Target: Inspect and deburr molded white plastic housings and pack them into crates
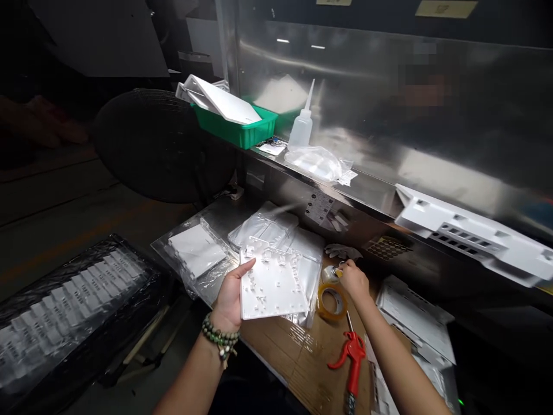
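Note:
In my left hand [228, 291] is a white plastic panel [274, 288], gripped at its left edge with the thumb on top. Small clips and posts cover the panel's upward side. My right hand [355, 280] is closed at the far side of the bench, its fingertips at a small white container [329, 274]. Something small and yellow shows at these fingertips; its kind is not plain. Just below lies a roll of amber tape [332, 302]. Nearer me is a red air blow gun [355, 351] with a thin metal nozzle.
Plastic-bagged panels [263, 225] lie behind the held panel, another white panel [197, 249] to their left. A shelf carries a green bin [242, 134], a squeeze bottle [301, 129] and a long white part [475, 236]. More white parts [415, 311] lie right; a fan [147, 144] stands left.

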Tool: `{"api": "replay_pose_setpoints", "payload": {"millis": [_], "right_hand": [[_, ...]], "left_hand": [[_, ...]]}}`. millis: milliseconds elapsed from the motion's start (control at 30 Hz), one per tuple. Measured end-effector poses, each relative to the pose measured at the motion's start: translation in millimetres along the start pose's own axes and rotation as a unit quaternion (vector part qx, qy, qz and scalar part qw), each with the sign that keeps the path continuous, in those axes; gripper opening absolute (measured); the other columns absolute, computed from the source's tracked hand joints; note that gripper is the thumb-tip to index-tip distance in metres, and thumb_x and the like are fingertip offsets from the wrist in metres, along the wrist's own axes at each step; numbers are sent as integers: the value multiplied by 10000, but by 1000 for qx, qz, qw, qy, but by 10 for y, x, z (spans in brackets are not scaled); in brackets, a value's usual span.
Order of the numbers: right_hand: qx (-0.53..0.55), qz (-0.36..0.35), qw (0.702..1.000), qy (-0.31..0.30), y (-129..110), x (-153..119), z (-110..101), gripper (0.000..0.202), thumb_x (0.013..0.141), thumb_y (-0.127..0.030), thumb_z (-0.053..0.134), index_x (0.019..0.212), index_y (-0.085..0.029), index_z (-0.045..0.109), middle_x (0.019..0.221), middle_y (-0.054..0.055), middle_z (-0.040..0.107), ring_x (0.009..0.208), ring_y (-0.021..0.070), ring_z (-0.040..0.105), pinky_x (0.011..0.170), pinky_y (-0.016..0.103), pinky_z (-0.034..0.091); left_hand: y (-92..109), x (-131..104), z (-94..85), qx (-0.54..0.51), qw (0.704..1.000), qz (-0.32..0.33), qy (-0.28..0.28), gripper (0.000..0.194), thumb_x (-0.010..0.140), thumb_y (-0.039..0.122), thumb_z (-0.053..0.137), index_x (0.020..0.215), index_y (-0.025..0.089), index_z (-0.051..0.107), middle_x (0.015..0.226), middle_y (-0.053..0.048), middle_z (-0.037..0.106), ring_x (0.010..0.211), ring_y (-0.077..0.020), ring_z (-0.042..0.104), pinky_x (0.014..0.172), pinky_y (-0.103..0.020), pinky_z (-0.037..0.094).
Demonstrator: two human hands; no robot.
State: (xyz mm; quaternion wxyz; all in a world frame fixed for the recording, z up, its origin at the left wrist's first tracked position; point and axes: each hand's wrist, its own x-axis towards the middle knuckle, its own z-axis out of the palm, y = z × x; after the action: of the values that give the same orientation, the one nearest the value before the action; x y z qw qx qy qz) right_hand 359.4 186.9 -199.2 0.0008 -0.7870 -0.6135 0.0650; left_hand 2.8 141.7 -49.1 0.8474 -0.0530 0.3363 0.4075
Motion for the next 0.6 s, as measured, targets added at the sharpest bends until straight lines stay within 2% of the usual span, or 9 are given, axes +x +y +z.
{"api": "replay_pose_setpoints", "payload": {"millis": [167, 367, 500, 600], "right_hand": [[14, 24, 1000, -15, -49, -28, -66, 288, 985, -253, 481, 1083, -197, 747, 1237, 103, 634, 985, 213, 661, 722, 286, 443], [75, 73, 994, -17, -117, -80, -191, 272, 911, -234, 551, 1056, -211, 779, 1178, 113, 665, 898, 234, 689, 660, 291, 428], [147, 47, 988, 19, -305, -240, -514, 230, 882, -207, 573, 978, -173, 779, 1151, 126, 675, 882, 240, 691, 703, 311, 472], [225, -37, 972, 64, -625, -706, -919, 228, 937, -284, 552, 1017, -211, 753, 1166, 86, 673, 1007, 223, 668, 824, 299, 511]], "left_hand": [[-17, -28, 93, -7, 1000, 21, 1, 547, 923, 288, 568, 1404, 30, 535, 1115, -211, 768, 1009, -382, 746, 992, -560, 536], [-79, -109, 275, 5, 998, 55, -6, 566, 896, 247, 594, 1424, 60, 517, 1130, -203, 763, 996, -375, 750, 966, -553, 556], [-156, -142, 357, 18, 995, 93, -9, 628, 866, 185, 632, 1474, 152, 478, 1167, -161, 759, 990, -351, 755, 960, -531, 569], [-239, -126, 371, 34, 991, 126, -10, 683, 849, 137, 663, 1495, 214, 455, 1208, -134, 746, 1017, -327, 750, 968, -505, 572]]}}
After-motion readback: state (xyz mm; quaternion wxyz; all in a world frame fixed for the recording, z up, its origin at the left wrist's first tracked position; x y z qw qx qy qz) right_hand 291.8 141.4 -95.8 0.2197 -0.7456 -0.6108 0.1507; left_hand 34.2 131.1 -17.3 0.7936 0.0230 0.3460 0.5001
